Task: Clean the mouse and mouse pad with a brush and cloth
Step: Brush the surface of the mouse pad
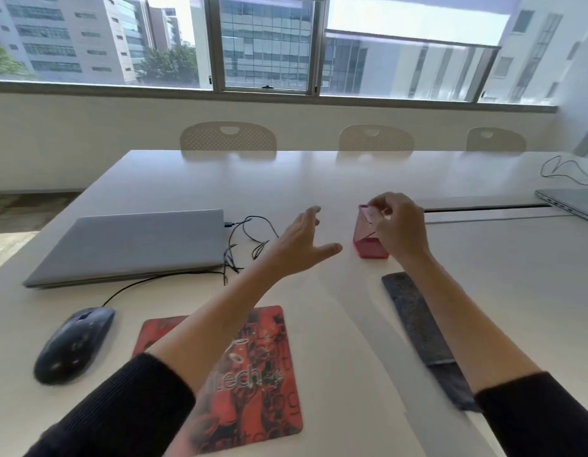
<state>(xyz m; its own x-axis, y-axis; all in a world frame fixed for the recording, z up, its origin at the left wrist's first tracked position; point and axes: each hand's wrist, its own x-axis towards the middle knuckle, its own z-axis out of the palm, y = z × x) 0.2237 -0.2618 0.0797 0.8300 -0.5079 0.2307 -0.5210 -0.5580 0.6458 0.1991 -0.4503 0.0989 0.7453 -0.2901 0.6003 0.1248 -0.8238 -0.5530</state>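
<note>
the right hand [398, 225] pinches something thin and pale at the top of a small pink-red box [369, 235], fingers curled in over its upper edge; what exactly sits between the fingertips is too blurred to tell. the box is a glossy, translucent block standing upright on the table [319, 179], at about one o'clock from the mouse pad. the left hand [302, 245] hovers just beside the box at its nine o'clock side, fingers straight and spread, thumb stuck out toward the box, holding nothing and not touching it.

the mouse pad [253, 374] lies flat near the front edge of the table, a thin rectangle with rounded corners, red with dark printed artwork and pale lettering; the left forearm crosses above it. the mouse [73, 344] sits off the pad, on bare table at the pad's nine o'clock, a dark, smooth, rounded shell with a black cord running up from its nose toward the laptop. a long grey strip with a woven, fabric-like texture [417, 324] lies at the pad's three o'clock, slanting toward the front edge, partly under the right forearm; whether it is the cloth or a brush sleeve cannot be told.

a closed silver laptop [131, 245] rests at eleven o'clock from the pad, matte and flat, with a tangle of thin black cables [249, 239] beside its right edge. the table is smooth, pale and slightly reflective. both sleeves are black ribbed knit.
</note>
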